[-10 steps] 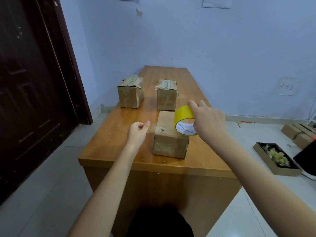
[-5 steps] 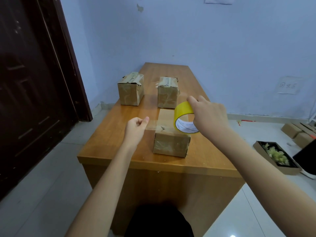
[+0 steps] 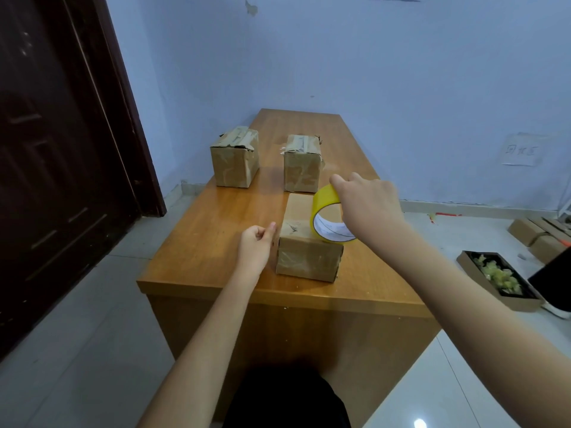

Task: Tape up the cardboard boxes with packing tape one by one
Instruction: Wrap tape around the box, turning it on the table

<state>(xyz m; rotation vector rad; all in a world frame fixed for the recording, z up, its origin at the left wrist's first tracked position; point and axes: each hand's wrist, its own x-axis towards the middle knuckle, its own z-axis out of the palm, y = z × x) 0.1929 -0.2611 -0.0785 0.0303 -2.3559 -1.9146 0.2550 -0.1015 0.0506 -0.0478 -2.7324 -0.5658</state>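
One view: head camera, looking forward and down over a long orange-brown wooden table (image 3: 216, 242) in a room with pale blue walls.
Boxes on the table, three: all small, brown, cardboard, with worn tape on them.
Near box: the brown cardboard box closest to the person (image 3: 309, 254) sits near the table's front edge, between the two hands.
Far left box: the brown cardboard box at the back left (image 3: 234, 162) stands upright, its top flaps covered in crumpled tape.
Far right box: the brown cardboard box at the back right (image 3: 302, 165) stands just behind the near box, apart from the far left box.
Tape rolls, one: a yellow roll of packing tape with a white inner core (image 3: 330, 217) is held on edge over the right part of the near box's top.
Hands, two: both bare, both arms reaching in from the bottom of the view.
Right hand (image 3: 367, 208): fingers curled over the top of the tape roll, grasping it.
Left hand (image 3: 256, 245): beside the near box's left upper edge, fingers curled, thumb and forefinger pressed together; whether they pinch a tape end cannot be told.
Floor, right side: one open flat cardboard tray of yellowish-green scraps (image 3: 494, 273), and further brown boxes (image 3: 537, 239) by the wall.
Left side: one dark brown wooden door (image 3: 55, 165).
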